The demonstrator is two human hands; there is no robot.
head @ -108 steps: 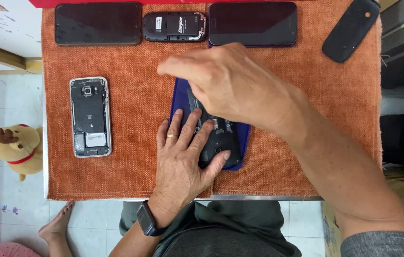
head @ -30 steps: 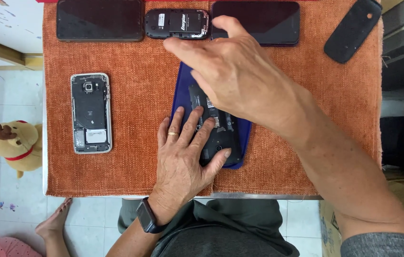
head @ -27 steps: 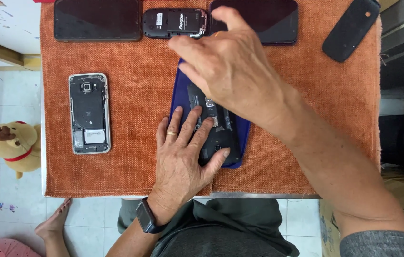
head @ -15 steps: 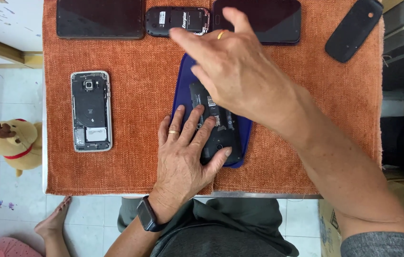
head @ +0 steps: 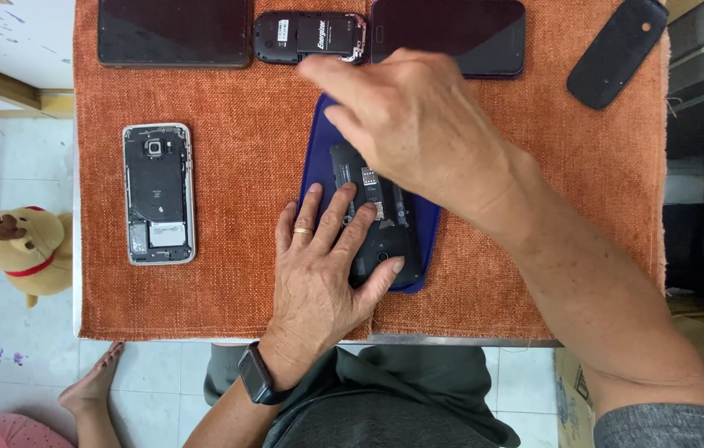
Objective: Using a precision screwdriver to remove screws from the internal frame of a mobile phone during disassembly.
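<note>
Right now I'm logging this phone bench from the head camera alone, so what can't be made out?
- Upper part of the blue opened phone: covered by the right hand.
- Its lower left: under the left hand.
- Large dark tablet: top cut off by the frame edge.
- Right fingertips' grip: cannot tell.

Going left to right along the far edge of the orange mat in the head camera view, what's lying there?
Large dark tablet → small black phone with its back cover off → dark phone lying screen up, its near edge partly behind the right hand → black back cover, tilted at the mat's far right corner.
</note>
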